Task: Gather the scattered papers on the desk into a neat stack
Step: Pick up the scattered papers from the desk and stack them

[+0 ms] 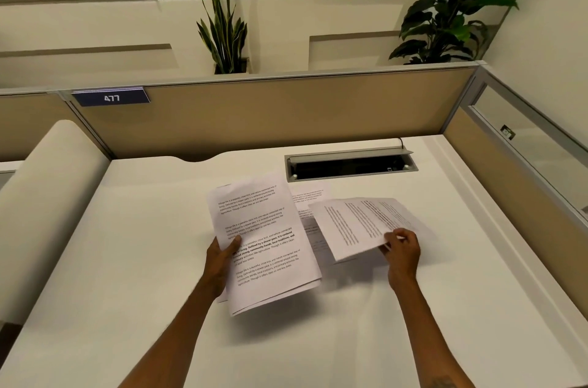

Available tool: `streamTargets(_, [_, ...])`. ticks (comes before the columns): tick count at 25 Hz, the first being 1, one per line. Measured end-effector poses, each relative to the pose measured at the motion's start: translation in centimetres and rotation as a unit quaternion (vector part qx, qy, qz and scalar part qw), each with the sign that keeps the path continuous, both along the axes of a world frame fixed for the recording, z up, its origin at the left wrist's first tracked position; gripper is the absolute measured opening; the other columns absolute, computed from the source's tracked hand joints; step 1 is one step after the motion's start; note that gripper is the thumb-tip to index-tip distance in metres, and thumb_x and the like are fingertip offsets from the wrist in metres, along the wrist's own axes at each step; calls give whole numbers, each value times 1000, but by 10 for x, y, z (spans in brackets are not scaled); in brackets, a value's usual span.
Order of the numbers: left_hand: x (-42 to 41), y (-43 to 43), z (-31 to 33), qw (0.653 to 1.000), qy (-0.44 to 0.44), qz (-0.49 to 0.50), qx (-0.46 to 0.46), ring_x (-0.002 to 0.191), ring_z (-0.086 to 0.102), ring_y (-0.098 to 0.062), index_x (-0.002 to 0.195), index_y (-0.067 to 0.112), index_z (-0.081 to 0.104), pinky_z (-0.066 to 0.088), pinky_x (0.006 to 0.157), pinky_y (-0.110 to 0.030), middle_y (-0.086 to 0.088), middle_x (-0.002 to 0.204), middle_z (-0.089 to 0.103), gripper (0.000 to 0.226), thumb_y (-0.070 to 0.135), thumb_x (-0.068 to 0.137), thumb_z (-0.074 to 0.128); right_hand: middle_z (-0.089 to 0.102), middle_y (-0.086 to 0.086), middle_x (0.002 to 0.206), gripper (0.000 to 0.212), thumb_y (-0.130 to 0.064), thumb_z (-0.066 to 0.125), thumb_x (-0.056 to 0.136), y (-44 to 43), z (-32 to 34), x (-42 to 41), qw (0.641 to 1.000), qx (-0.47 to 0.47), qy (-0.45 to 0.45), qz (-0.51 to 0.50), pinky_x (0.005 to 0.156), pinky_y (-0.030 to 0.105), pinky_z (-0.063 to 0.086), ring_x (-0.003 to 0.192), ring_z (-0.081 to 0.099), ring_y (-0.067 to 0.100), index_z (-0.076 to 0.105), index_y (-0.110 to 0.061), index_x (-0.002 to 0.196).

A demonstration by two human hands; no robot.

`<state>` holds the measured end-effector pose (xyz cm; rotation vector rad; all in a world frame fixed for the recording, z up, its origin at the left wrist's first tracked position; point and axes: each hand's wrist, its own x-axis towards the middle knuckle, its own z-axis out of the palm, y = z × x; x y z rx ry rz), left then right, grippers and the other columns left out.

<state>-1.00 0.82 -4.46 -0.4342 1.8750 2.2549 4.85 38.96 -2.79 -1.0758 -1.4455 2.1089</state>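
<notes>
A: Fingers first. Left hand (221, 255) is pinching a sheaf (265, 244), thumb pressing on the printed face, other fingers hidden underneath. Several sheets in it; I can't count them.

B: And the right hand (401, 250)?

A: Fingertips are closing on the near corner of a fan (359, 225) of sheets, thumb on top. The fan is lifting at that corner, far edges look like they're resting on the desk (143, 228), hard to tell.

B: Anything loose?

A: Flat sheets (310, 197) are lying between the sheaf and the fan, partly covered by both, just in front of the cable tray (351, 163).

B: So which step?

A: Collecting, I'd say about midway. Sheaf is hanging tilted above the desk, its edges are splaying at the bottom, nothing squared.

B: Next move?

A: Judging only: bringing the fan onto or under the sheaf. The fan is turned sideways to it, text running the other way, so it's needing a rotation before merging. Then the flat sheets, then tapping edges on the desk.

B: Risk?

A: Corner pinch on a fanned bunch; lower sheets may be slipping out.
</notes>
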Motion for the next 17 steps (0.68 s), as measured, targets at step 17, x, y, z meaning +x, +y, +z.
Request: streamTargets(17, [6, 25, -8, 995, -36, -79, -47, 96, 75, -27, 132, 6, 60, 65, 71, -32, -13, 119, 74, 36, 11, 97, 66, 68, 24, 122, 28, -3, 64, 91, -1, -37, 28, 975, 23, -219, 26, 94, 53, 55, 110, 64, 43, 67, 3, 118])
